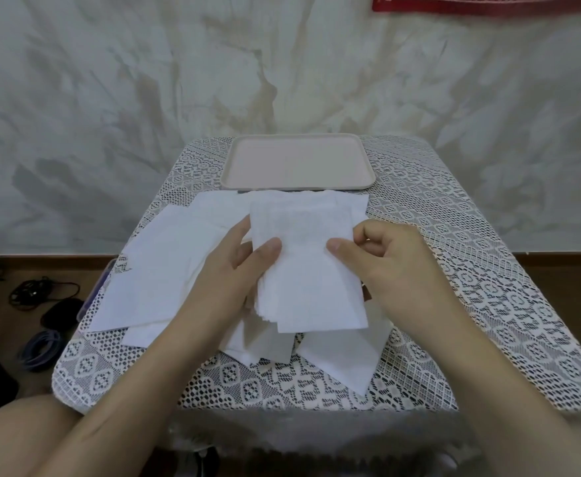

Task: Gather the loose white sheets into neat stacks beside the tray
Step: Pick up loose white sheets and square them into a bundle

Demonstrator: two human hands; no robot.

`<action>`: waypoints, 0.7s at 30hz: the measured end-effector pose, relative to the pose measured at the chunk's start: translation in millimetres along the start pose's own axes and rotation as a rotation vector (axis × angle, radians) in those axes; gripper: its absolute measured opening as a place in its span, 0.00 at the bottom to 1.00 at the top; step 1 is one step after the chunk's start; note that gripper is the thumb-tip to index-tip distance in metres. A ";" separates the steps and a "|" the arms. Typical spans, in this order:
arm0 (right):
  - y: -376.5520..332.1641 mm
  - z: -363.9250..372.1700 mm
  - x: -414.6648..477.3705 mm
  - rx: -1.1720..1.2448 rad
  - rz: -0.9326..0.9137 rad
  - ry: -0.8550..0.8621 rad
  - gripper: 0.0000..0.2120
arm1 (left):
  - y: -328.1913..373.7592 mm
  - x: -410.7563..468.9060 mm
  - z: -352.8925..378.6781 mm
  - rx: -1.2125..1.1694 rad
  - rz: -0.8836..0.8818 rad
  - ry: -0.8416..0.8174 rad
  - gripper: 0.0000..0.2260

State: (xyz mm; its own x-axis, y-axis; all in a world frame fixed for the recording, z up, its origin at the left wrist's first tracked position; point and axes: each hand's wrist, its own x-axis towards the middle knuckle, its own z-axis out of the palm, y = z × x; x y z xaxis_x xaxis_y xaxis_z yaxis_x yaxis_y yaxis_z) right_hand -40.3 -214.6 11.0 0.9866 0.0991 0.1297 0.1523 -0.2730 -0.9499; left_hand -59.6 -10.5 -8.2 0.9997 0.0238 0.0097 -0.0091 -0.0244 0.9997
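Observation:
A thick stack of white sheets [308, 270] is lifted above the middle of the table, tilted toward me. My left hand [237, 266] grips its left edge, thumb on top and fingers underneath. My right hand [381, 263] pinches its right edge with thumb on top and fingers curled behind. More loose white sheets [158, 270] lie spread on the lace cloth to the left and beneath the stack, some poking out at the front right [344, 359]. The pale pink tray [297, 182] sits behind them at the table's far edge with nothing in it.
A white lace tablecloth [471, 304] covers the small table. Its right side shows bare lace. On the wooden floor at left lie dark cables [38, 290] and a blue coil [41, 349]. A mottled white wall stands behind.

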 end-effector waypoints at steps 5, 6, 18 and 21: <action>1.9 -9.8 2.2 -0.031 -0.032 0.043 0.12 | -0.4 0.3 0.4 -0.013 -0.004 0.000 0.25; 0.4 -13.2 3.1 -0.019 -0.030 0.059 0.10 | 0.1 0.1 0.6 -0.013 -0.006 -0.002 0.25; -1.9 8.2 6.9 0.086 0.036 0.057 0.11 | 0.8 -1.5 1.2 0.036 0.034 0.001 0.28; -0.1 11.1 9.4 0.090 0.045 0.060 0.11 | 2.0 -1.4 2.5 0.003 0.019 -0.002 0.27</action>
State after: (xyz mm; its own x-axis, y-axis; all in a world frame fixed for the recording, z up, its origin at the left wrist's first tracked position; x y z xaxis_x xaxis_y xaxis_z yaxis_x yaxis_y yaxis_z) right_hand -31.7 -203.0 9.2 0.9945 0.0306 0.1004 0.1044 -0.1882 -0.9766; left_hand -61.0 -13.1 -6.3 0.9994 0.0217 0.0287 -0.0281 -0.0273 0.9992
